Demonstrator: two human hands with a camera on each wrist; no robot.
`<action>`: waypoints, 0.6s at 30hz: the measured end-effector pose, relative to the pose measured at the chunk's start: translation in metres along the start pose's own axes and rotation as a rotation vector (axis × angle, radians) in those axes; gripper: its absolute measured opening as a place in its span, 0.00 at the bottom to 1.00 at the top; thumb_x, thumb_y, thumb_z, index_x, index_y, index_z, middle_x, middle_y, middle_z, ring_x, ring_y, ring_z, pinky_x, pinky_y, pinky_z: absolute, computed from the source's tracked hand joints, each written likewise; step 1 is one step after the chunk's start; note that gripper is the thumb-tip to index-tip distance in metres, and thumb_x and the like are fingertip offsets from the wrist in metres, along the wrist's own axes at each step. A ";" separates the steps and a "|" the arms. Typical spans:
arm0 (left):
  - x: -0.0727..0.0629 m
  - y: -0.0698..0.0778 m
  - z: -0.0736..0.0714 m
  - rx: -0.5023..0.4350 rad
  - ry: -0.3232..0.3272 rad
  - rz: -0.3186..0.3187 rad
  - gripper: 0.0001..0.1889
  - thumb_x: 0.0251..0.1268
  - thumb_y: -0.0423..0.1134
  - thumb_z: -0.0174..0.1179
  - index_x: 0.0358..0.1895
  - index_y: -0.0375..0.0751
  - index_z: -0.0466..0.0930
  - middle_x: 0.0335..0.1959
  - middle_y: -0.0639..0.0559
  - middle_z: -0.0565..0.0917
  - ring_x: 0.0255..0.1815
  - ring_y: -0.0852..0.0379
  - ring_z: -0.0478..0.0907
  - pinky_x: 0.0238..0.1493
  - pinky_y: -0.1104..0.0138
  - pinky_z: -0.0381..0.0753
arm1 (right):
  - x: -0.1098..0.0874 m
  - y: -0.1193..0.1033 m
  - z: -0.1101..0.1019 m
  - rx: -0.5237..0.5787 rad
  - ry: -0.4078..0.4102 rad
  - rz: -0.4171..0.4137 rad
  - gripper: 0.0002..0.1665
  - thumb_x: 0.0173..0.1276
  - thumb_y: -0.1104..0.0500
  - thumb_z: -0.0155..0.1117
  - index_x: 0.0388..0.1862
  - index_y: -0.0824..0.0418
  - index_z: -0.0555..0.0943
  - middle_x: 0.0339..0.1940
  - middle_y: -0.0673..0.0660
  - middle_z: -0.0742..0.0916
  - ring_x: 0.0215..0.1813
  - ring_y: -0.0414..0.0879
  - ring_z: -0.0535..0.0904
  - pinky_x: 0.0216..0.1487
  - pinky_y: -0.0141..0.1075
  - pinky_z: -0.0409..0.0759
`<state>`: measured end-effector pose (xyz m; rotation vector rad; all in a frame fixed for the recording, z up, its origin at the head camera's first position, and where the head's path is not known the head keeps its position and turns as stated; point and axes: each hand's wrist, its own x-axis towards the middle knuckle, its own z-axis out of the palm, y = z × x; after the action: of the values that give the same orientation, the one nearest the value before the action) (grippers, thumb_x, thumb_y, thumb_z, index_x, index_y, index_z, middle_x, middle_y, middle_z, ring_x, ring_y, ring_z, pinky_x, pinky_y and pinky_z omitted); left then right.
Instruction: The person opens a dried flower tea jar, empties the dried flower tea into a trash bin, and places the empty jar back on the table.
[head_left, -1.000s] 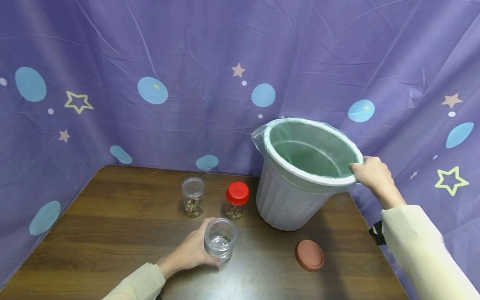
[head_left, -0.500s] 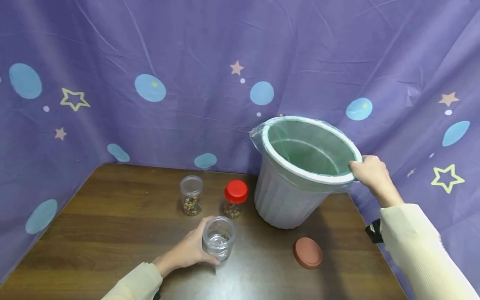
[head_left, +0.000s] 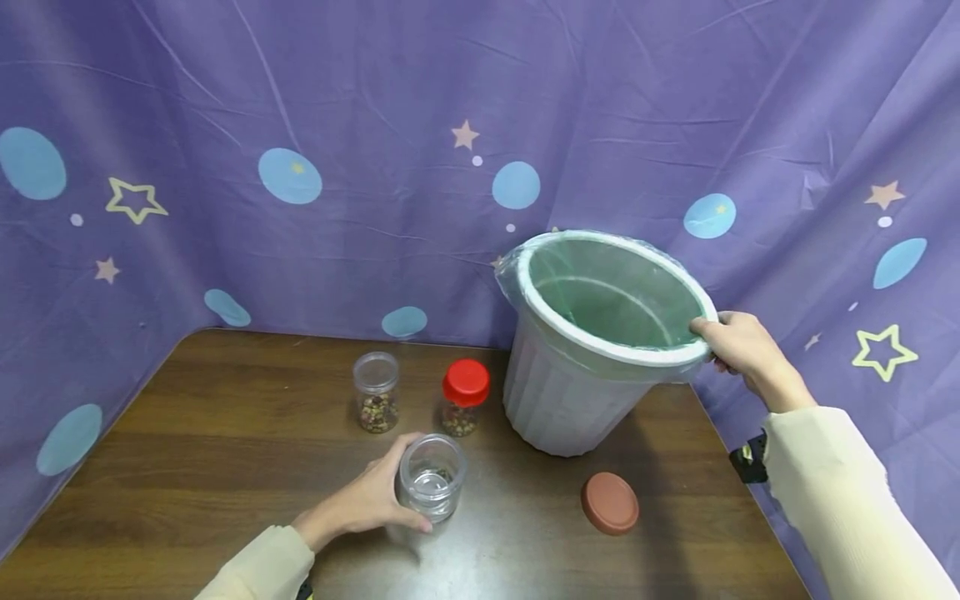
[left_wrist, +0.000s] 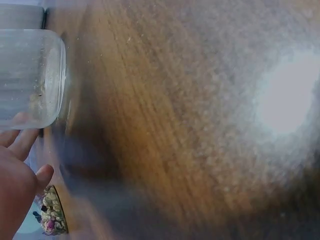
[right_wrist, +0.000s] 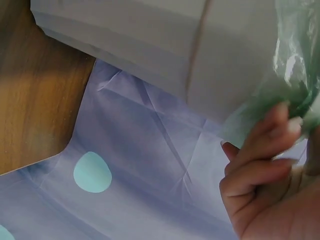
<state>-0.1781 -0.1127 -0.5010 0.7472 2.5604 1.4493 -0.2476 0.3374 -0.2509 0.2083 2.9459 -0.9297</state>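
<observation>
In the head view my left hand (head_left: 371,497) curves around a clear jar (head_left: 432,479), thumb on the near side and fingers on the far side. The left wrist view shows fingers against the jar's wall (left_wrist: 27,75), with small dark specks near its base. My right hand (head_left: 742,346) grips the right rim of a pale grey trash can (head_left: 566,408), thumb over the inside edge and fingers beneath. A green-tinted clear liner (right_wrist: 295,65) folds over that rim. Inside the can I see only the greenish lining; its bottom is hidden.
Behind the clear jar stand a clear-lidded jar (head_left: 377,400) and a red-lidded jar (head_left: 465,392), both partly filled with small dried pieces. A reddish-brown round lid (head_left: 611,502) lies on the wooden table (head_left: 187,467). A purple curtain (head_left: 360,167) surrounds the table.
The whole head view has shifted slightly left. More of my right hand's fingers show below the rim. The left hand and clear jar keep their places on the table.
</observation>
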 end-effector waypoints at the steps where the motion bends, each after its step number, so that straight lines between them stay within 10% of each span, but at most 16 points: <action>1: 0.000 0.000 -0.001 -0.005 -0.004 0.008 0.59 0.29 0.53 0.82 0.70 0.42 0.57 0.62 0.39 0.78 0.60 0.37 0.77 0.61 0.38 0.71 | 0.000 0.000 0.000 0.011 -0.014 0.003 0.23 0.72 0.48 0.48 0.46 0.69 0.73 0.15 0.45 0.76 0.17 0.37 0.71 0.20 0.32 0.70; 11: 0.004 0.007 -0.012 -0.172 -0.069 0.026 0.59 0.37 0.39 0.80 0.73 0.33 0.51 0.67 0.35 0.70 0.66 0.35 0.70 0.70 0.50 0.66 | -0.005 0.010 -0.002 0.195 -0.077 0.033 0.47 0.73 0.31 0.39 0.64 0.73 0.65 0.19 0.42 0.83 0.22 0.35 0.84 0.22 0.29 0.77; 18: 0.009 0.020 -0.023 -0.213 -0.057 0.048 0.52 0.48 0.40 0.75 0.73 0.29 0.51 0.69 0.27 0.65 0.68 0.28 0.66 0.68 0.39 0.66 | -0.007 0.016 -0.007 0.228 -0.066 0.029 0.41 0.74 0.29 0.33 0.50 0.66 0.71 0.20 0.42 0.85 0.24 0.35 0.85 0.26 0.31 0.80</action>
<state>-0.1863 -0.1179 -0.4704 0.8092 2.3142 1.6557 -0.2381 0.3533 -0.2535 0.2229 2.7660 -1.2421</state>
